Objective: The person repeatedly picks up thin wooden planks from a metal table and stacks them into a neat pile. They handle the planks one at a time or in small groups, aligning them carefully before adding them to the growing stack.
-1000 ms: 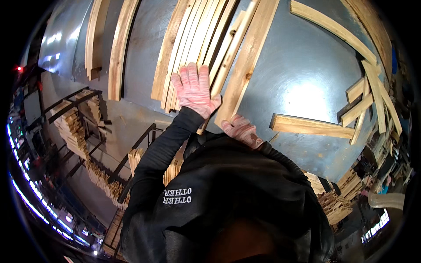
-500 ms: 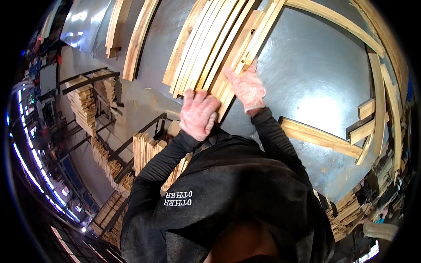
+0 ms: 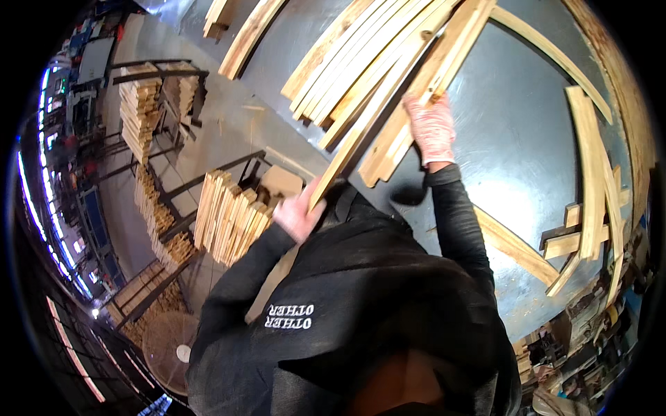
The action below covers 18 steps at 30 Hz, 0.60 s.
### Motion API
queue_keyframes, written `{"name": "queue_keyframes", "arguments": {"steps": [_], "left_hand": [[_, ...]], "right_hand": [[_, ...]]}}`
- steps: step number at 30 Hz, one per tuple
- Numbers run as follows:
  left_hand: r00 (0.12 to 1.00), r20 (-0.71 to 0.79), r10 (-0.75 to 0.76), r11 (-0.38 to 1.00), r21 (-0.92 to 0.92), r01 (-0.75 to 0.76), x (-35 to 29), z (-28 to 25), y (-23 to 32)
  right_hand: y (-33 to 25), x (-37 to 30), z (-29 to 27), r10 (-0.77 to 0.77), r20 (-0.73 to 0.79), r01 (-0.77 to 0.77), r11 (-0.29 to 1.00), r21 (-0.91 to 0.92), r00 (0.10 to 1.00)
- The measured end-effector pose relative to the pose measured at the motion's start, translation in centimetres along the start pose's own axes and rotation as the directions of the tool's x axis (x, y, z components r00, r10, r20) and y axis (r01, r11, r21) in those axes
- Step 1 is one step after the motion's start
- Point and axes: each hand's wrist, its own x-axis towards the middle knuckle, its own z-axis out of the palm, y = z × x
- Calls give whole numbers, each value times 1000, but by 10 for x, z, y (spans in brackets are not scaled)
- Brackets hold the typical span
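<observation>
The gloved hands are apart: the left hand (image 3: 297,218) clamps the near end of a narrow wooden plank (image 3: 341,161) slanting past parallel planks (image 3: 350,59); the right hand (image 3: 431,130) grips a wider board (image 3: 388,147) over the grey metal desk (image 3: 517,114). Far right, wooden slats (image 3: 591,173) overlap.

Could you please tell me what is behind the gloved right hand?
Wooden boards show above and to the left of the right hand, with grey metal tabletop to its right. What it covers directly, apparently including some board edge, cannot be seen.
</observation>
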Motion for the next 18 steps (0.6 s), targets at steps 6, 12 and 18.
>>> {"name": "queue_keyframes", "arguments": {"steps": [6,12,18], "left_hand": [[993,74,88,866,-499,-40,2,-59,25],[840,-20,542,840,17,-542,117,-14,89],[356,197,914,321,187,-928,183,-32,183]], "right_hand": [[-29,19,44,-91,-43,84,985,-154,995],[-52,-60,9,28,-83,46,634,772,996],[-12,-179,-73,325,-665,513,443,735,672]]}}
